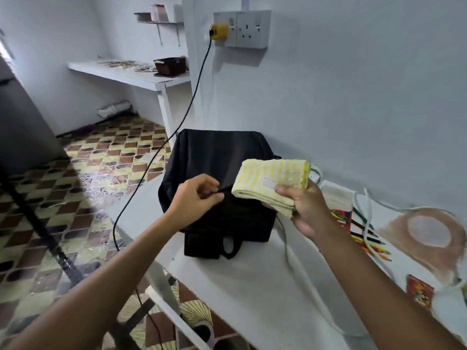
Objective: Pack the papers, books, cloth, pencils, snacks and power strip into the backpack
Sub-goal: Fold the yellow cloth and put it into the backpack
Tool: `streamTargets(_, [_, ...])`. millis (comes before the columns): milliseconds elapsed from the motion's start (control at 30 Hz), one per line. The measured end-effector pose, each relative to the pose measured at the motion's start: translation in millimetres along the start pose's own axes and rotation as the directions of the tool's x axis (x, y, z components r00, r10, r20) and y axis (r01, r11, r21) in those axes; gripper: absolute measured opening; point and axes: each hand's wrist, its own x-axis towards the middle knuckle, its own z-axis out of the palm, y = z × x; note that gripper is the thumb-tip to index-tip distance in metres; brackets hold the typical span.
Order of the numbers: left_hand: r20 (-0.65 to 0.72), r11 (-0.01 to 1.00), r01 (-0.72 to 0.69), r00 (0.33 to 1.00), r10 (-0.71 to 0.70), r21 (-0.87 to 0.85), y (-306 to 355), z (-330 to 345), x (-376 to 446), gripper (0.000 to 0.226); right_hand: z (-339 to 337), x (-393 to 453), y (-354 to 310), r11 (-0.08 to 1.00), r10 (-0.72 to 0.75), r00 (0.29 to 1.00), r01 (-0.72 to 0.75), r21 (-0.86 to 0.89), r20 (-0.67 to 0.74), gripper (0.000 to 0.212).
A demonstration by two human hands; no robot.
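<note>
Yellow-striped folded cloth [274, 184] is gripped in the right hand [307, 210] at centre frame, just above the black backpack [219, 173], whose opening edge is pinched by the left hand [194, 198]. Packing appears barely begun: pencils [371, 242], a book [341, 215] and a white cord [366, 210] are left lying on the surface [252, 286] at right.

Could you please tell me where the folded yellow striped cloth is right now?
The cloth is held in the right hand, raised just above the right side of the black backpack on the white table.
</note>
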Motion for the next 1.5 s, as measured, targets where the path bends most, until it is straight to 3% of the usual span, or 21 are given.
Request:
streamTargets(67, [0.244, 0.956, -0.136, 0.967, 0.071, 0.259, -19.7, -4.4, 11.1, 0.043, 4.5, 12.9, -2.9, 0.999, -0.025, 1.000, 0.025, 0.047, -0.011, 0.043])
streamTargets(167, [0.504, 0.861, -0.267, 0.864, 0.014, 0.433, -37.0, 1.7, 32.3, 0.059, 15.5, 29.7, -2.8, 0.995, -0.010, 1.000, 0.010, 0.094, 0.002, 0.044])
streamTargets(400, [0.731, 0.810, -0.500, 0.668, 0.137, 0.305, -66.0, 12.7, 86.7, 0.026, 36.0, 61.3, -1.4, 0.989, -0.014, 0.996, 0.000, 0.147, 0.092, 0.050])
streamTargets(500, [0.743, 0.894, -0.413, 0.651, 0.157, 0.173, -64.5, 13.0, 108.3, 0.013, 32.4, 64.2, 1.6, 0.986, 0.001, 0.984, -0.030, 0.163, 0.179, 0.041])
streamTargets(567, [0.756, 0.966, -0.258, 0.637, 0.152, 0.024, -57.2, 2.7, 131.0, 0.012, 30.7, 62.2, 2.0, 0.986, 0.003, 0.973, -0.042, 0.163, 0.230, 0.033])
streamTargets(667, [0.693, 0.968, -0.126, 0.678, 0.244, -0.218, -38.0, -21.8, 168.8, 0.011, 32.3, 55.4, -3.2, 0.992, 0.020, 0.963, -0.054, 0.118, 0.268, 0.034])
streamTargets(733, [0.616, 0.958, -0.132, 0.741, 0.267, -0.257, -22.2, -37.2, 195.1, 0.018, 41.5, 50.6, -8.5, 0.994, 0.035, 0.964, -0.062, 0.094, 0.265, 0.021])
streamTargets(800, [0.544, 0.951, -0.085, 0.804, 0.241, -0.297, -7.0, -49.2, 219.3, 0.021, 49.5, 50.1, -9.5, 0.995, 0.073, 0.961, -0.089, 0.048, 0.266, 0.023])
streamTargets(933, [0.470, 0.937, -0.111, 0.842, 0.266, -0.332, 21.0, -71.0, 253.3, 0.023, 63.5, 70.1, 0.8, 0.981, 0.100, 0.975, -0.063, -0.181, 0.199, 0.036])
streamTargets(1000, [0.446, 0.929, -0.197, 0.833, 0.327, -0.314, 36.4, -78.7, 257.4, 0.022, 76.1, 81.8, 12.3, 0.967, 0.005, 0.998, 0.011, -0.255, 0.063, 0.038])
streamTargets(1033, [0.433, 0.923, -0.241, 0.828, 0.357, -0.299, 43.1, -80.4, 257.0, 0.021, 82.5, 87.6, 19.7, 0.941, -0.123, 0.992, 0.116, -0.318, -0.005, 0.037])
streamTargets(1067, [0.419, 0.915, -0.277, 0.823, 0.383, -0.294, 49.0, -81.2, 255.9, 0.021, 89.1, 92.5, 26.3, 0.851, -0.316, 0.947, 0.260, -0.456, -0.050, 0.037])
streamTargets(1100, [0.398, 0.906, -0.310, 0.822, 0.408, -0.289, 54.1, -82.1, 255.0, 0.022, 94.0, 98.6, 32.5, 0.662, -0.528, 0.849, 0.390, -0.640, -0.030, 0.039])
streamTargets(1133, [0.372, 0.895, -0.342, 0.821, 0.433, -0.286, 59.0, -82.2, 253.3, 0.023, 95.5, 106.3, 38.4, 0.405, -0.684, 0.726, 0.458, -0.792, 0.070, 0.041])
streamTargets(1200, [0.312, 0.876, -0.403, 0.824, 0.473, -0.264, 67.5, -83.0, 250.9, 0.024, 97.6, 126.2, 45.6, -0.116, -0.760, 0.541, 0.432, -0.894, 0.360, 0.043])
streamTargets(1267, [0.259, 0.862, -0.439, 0.828, 0.498, -0.255, 75.0, -83.2, 250.0, 0.025, 101.7, 150.7, 48.3, -0.417, -0.695, 0.461, 0.366, -0.832, 0.551, 0.034])
streamTargets(1333, [0.219, 0.857, -0.449, 0.836, 0.503, -0.254, 80.9, -83.8, 250.5, 0.026, 107.1, 175.2, 50.0, -0.549, -0.596, 0.527, 0.282, -0.786, 0.606, 0.029])
streamTargets(1367, [0.206, 0.858, -0.448, 0.841, 0.499, -0.250, 82.6, -84.3, 250.6, 0.025, 110.1, 184.9, 50.4, -0.611, -0.508, 0.636, 0.209, -0.763, 0.581, 0.032])
streamTargets(1433, [0.194, 0.859, -0.448, 0.845, 0.497, -0.248, 83.7, -85.9, 251.4, 0.021, 115.4, 196.6, 51.1, -0.694, -0.284, 0.875, 0.094, -0.713, 0.391, 0.041])
streamTargets(1500, [0.202, 0.857, -0.454, 0.841, 0.502, -0.244, 84.2, -88.3, 250.5, 0.015, 117.3, 201.3, 50.5, -0.668, -0.141, 0.969, 0.058, -0.742, 0.203, 0.044])
